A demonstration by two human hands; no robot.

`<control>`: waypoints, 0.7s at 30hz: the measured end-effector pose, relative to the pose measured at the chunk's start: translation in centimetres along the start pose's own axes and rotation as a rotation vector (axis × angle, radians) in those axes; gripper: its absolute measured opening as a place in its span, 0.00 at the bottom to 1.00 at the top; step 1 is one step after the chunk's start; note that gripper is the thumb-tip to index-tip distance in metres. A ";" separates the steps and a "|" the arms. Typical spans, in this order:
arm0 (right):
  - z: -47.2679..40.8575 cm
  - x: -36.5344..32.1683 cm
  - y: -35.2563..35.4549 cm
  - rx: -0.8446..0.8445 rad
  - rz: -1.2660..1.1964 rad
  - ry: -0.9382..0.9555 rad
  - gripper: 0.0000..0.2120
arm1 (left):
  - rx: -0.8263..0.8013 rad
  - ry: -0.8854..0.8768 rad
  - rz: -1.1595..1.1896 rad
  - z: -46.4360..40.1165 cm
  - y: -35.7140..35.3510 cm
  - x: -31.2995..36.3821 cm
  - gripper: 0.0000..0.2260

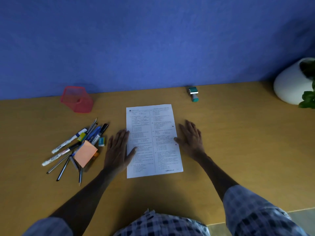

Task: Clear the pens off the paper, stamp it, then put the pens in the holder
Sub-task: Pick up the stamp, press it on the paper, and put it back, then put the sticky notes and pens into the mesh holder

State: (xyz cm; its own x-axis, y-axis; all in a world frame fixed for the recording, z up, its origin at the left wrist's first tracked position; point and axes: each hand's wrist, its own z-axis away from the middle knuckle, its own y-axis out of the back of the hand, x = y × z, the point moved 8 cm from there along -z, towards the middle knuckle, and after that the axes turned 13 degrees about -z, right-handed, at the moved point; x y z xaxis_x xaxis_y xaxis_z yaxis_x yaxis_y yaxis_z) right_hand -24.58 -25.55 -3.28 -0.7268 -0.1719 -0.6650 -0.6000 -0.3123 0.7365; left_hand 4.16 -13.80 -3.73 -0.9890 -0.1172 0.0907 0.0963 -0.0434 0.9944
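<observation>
A printed white paper (153,142) lies flat in the middle of the wooden desk, with a "CANCELLED" stamp mark near its lower right corner. My left hand (119,150) rests flat on the paper's left edge, fingers spread. Flat against the right edge lies my right hand (191,140), thumb on the sheet. Several pens and markers (75,147) lie heaped to the left of the paper. A pink mesh holder (76,99) stands at the back left. The green and white stamp (193,93) lies on its side at the back right.
An orange sticky-note pad (85,153), a small teal eraser (101,141) and a yellow eraser (81,136) sit among the pens. A white plant pot (293,82) with green leaves stands at the far right. A blue wall borders the desk (238,133) behind.
</observation>
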 end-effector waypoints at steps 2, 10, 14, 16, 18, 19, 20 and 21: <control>0.8 -0.3 -0.6 -0.023 0.013 0.014 0.36 | 0.004 0.009 0.016 0.6 0.1 0.1 0.34; 1.2 -1.2 -0.2 -0.045 -0.025 -0.007 0.35 | -0.056 0.018 0.109 1.3 0.6 0.3 0.38; 1.0 -1.8 0.5 -0.004 -0.107 -0.047 0.35 | -0.034 0.010 0.170 2.3 1.3 0.2 0.37; 1.1 -2.1 0.7 0.019 -0.155 -0.078 0.33 | -0.018 0.005 0.204 2.9 1.5 0.1 0.35; 1.5 -3.0 0.9 0.050 -0.192 -0.063 0.31 | -0.023 0.017 0.226 3.5 1.6 0.0 0.36; 1.7 -3.7 1.0 0.072 -0.194 -0.028 0.30 | -0.028 0.026 0.229 3.8 1.6 -0.2 0.37; 2.0 -4.4 1.1 0.097 -0.189 0.016 0.28 | -0.027 0.033 0.233 4.0 1.7 -0.4 0.37; 2.2 -5.2 1.2 0.117 -0.183 0.058 0.26 | -0.021 0.040 0.237 4.4 1.8 -0.7 0.37</control>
State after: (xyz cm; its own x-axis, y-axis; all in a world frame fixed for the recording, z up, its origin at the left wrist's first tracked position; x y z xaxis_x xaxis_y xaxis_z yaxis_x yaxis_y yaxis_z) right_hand -22.23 -22.98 1.30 -0.5841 -0.1764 -0.7923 -0.7570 -0.2337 0.6101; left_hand 4.58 -9.45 -1.78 -0.9331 -0.1658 0.3190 0.3282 -0.0303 0.9441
